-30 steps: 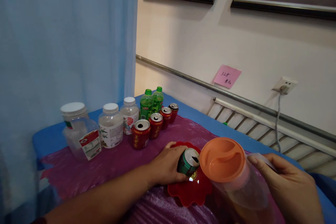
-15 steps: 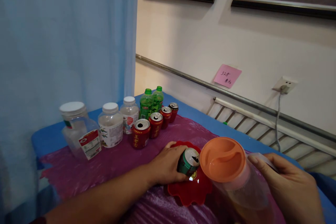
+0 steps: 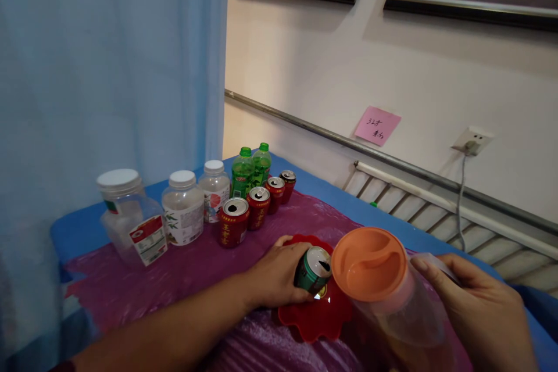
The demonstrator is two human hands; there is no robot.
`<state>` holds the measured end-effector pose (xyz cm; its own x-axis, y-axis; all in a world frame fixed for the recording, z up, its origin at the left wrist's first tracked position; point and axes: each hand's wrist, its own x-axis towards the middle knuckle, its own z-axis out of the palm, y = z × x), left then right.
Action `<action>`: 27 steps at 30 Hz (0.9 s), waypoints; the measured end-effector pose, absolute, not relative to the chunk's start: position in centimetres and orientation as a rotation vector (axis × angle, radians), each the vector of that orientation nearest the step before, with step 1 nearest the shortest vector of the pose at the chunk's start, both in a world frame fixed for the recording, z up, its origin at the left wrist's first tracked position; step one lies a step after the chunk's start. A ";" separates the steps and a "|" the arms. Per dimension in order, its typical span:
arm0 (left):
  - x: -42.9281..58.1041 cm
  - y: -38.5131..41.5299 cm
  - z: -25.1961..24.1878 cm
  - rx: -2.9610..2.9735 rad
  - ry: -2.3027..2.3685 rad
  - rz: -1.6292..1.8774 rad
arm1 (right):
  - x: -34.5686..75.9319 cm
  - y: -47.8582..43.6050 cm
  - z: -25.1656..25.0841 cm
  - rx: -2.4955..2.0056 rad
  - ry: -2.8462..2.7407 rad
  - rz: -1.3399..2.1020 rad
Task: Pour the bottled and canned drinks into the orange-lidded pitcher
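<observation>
My left hand (image 3: 285,273) is wrapped round a green drink can (image 3: 314,272), opened at the top and tilted to the right over a red scalloped plate (image 3: 305,319). In my right hand (image 3: 479,302) is the handle of a clear plastic pitcher (image 3: 414,325) with an orange lid (image 3: 369,264). The pitcher leans left, its lid's edge right beside the can's mouth; whether they touch I cannot tell. Liquid shows low in the pitcher. No stream between the two can be made out.
Several red cans (image 3: 234,224) stand in a row on the purple plastic sheet (image 3: 187,285). Behind them are green bottles (image 3: 243,174) and white-lidded jars (image 3: 183,209). A blue curtain (image 3: 113,70) hangs at left; a radiator (image 3: 410,203) and a plugged socket (image 3: 473,140) are along the wall.
Almost nothing differs. Both hands, the can and the pitcher keep their places, with only a very slight shift of the view.
</observation>
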<state>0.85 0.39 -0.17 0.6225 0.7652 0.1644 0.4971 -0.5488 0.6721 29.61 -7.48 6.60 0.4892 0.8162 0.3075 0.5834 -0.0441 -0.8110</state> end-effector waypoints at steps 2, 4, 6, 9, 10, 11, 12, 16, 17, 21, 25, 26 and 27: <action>0.8 0.4 -0.2 2.265 0.975 0.609 | 29.3 -7.5 6.8 -1.712 -1.177 0.287; 0.8 0.4 -0.2 2.270 0.971 0.612 | 29.1 -7.6 6.9 -1.699 -1.163 0.264; 0.7 0.5 -0.3 2.270 0.975 0.607 | 29.0 -7.6 6.9 -1.703 -1.159 0.256; 0.8 0.5 -0.2 2.263 0.979 0.603 | 28.9 -7.5 6.9 -1.710 -1.146 0.259; 0.8 0.4 -0.2 2.261 0.980 0.605 | 29.0 -7.5 6.9 -1.708 -1.143 0.262; 0.8 0.4 -0.1 2.259 0.981 0.605 | 29.0 -7.5 6.9 -1.706 -1.143 0.263; 0.8 0.4 -0.1 2.259 0.982 0.604 | 29.1 -7.5 6.8 -1.707 -1.148 0.262; 0.8 0.4 0.0 2.262 0.971 0.605 | 29.6 -7.4 6.4 -1.727 -1.181 0.259; 0.8 0.4 0.0 2.263 0.965 0.608 | 29.8 -7.4 6.3 -1.728 -1.190 0.261; 0.8 0.4 -0.1 2.265 0.970 0.606 | 30.3 -7.4 6.1 -1.738 -1.207 0.263; 0.8 0.4 -0.1 2.268 0.981 0.615 | 30.1 -7.5 6.4 -1.736 -1.190 0.275; 0.8 0.4 -0.2 2.266 0.978 0.619 | 30.0 -7.5 6.4 -1.731 -1.189 0.274; 0.9 0.4 -0.2 2.264 0.976 0.622 | 29.9 -7.5 6.6 -1.726 -1.194 0.272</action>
<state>0.85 0.40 -0.19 0.6219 0.7619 0.1809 0.4860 -0.5567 0.6737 29.89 -7.50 6.55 0.4915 0.8088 0.3229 0.5890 -0.0357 -0.8073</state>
